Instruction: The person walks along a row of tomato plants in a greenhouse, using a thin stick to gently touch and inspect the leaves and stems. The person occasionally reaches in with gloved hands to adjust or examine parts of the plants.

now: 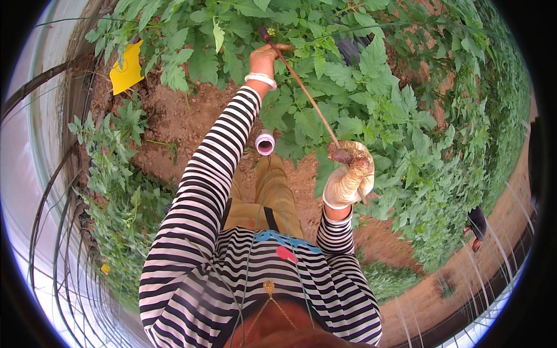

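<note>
My right hand [352, 174], in a stained pale glove, grips a long thin stick [309, 93]. The stick slants up and left, and its dark red tip [263, 32] is beside a small yellow flower [271, 31]. Bare, with a white bangle [261, 79] at the wrist, my left hand [264, 58] reaches into the leaves of a tomato plant [243, 26]. The stick crosses in front of it; leaves hide whether its fingers hold anything. Below it, in front of my legs, is a small open pinkish-white container [265, 143], dark inside, with a cord at its rim.
A yellow card [127, 68] hangs among leaves at the upper left. Dense plant rows [470, 152] fill the right side, with reddish soil [196, 117] between. Thin strings cross the view. Another person [477, 226] is at the far right. Greenhouse film [48, 108] curves along the left.
</note>
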A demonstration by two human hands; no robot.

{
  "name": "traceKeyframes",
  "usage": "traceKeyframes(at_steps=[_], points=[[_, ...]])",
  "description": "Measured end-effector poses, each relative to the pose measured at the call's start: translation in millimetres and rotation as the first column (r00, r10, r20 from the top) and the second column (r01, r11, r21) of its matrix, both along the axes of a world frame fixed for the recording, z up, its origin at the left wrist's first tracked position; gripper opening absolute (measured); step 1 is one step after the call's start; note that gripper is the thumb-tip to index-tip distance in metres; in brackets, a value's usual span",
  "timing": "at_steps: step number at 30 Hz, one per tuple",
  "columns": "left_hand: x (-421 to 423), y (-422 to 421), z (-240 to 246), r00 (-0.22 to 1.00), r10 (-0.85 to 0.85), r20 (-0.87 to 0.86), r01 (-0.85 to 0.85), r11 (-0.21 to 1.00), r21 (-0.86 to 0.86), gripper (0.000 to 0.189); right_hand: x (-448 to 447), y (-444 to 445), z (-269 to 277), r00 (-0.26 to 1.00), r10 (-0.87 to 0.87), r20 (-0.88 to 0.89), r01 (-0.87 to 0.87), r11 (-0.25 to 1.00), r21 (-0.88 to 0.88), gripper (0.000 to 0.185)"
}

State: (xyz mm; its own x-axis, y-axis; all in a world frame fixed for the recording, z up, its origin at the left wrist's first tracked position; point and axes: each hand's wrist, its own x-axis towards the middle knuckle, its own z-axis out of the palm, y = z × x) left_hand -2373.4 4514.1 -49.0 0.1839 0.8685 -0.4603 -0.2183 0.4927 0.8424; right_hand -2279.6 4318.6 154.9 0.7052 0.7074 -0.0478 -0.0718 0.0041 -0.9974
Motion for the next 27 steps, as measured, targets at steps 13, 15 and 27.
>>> traceKeyframes(at_steps=[13,15,27], points=[[39,16,12,0.619,-0.242,-0.747,0.494,0.859,0.131,0.045,14,-40,30,0.998,-0.041,-0.045,0.044,0.997,0.057,0.045],[46,17,13,0.614,-0.234,-0.754,0.454,0.886,0.095,0.038,14,-44,35,0.998,-0.063,-0.005,0.063,0.998,0.026,0.045],[19,35,-7,0.462,-0.231,-0.856,0.323,0.943,-0.080,0.024,-8,-74,68,0.974,-0.224,-0.034,0.225,0.974,0.024,0.041]])
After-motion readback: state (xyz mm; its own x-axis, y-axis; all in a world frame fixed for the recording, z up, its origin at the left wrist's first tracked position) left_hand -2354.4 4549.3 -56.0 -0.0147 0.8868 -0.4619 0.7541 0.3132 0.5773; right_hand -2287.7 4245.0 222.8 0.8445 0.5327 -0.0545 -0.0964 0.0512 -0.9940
